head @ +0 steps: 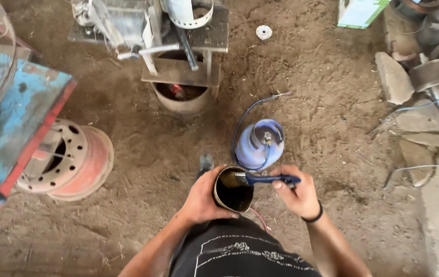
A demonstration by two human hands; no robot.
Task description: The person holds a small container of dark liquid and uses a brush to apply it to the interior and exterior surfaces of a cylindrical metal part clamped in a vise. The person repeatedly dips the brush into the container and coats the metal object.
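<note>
Both forearms enter from the bottom edge and converge toward the centre. Left hand (202, 199): fingers curled in a wrapped grip, thumb toward the body, wrist slightly bent. Right hand (297, 194): closed in a pinch grip, thumb and forefinger forward, knuckles up. A dark band circles the right wrist. Both arms bare, elbows bent outward.

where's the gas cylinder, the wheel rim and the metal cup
gas cylinder (256, 149), head view, on its blue shoulder
wheel rim (68, 156), head view, on its bolt-hole face
metal cup (235, 192), head view, on its dark inside
</note>
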